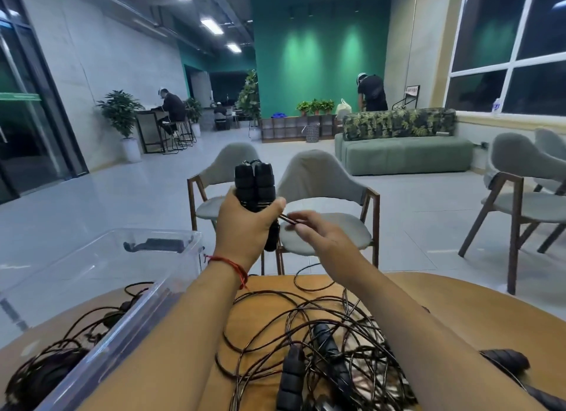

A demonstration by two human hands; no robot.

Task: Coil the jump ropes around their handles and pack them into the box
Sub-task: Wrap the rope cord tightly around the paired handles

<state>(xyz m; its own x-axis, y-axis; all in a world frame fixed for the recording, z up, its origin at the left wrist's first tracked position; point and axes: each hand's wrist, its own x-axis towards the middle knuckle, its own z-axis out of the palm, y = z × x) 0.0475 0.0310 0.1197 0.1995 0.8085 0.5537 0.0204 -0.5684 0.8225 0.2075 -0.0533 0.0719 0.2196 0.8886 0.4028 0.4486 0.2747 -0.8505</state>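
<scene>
Above the far edge of the round wooden table (459, 303), at about 12 o'clock from its middle, the left hand (245, 227) holds a pair of black foam jump-rope handles (254, 187) upright and side by side, its fingers and thumb curled round their lower halves while the tops stand clear above the fist. A red string bracelet (229, 263) circles that wrist. Just beside the handles at 3 o'clock, the right hand (318, 236) pinches a thin dark rope (288, 219) between its thumb and fingertips; the rope runs straight from that pinch to the handles, near the left thumb. At 9 o'clock on the table sits a clear plastic box (171, 291), open at the top, with dark coiled ropes (39, 374) showing in its near end at about 7 o'clock. Between the two forearms, from the table's middle toward 6 o'clock, lies a loose tangle of dark ropes (321, 328), and black segmented handles (291, 377) lie in and on it. One more black handle (505, 360) lies at about 4 o'clock, just beyond the right forearm. Two grey chairs with wooden legs (321, 190) stand behind the table at 12 o'clock.
</scene>
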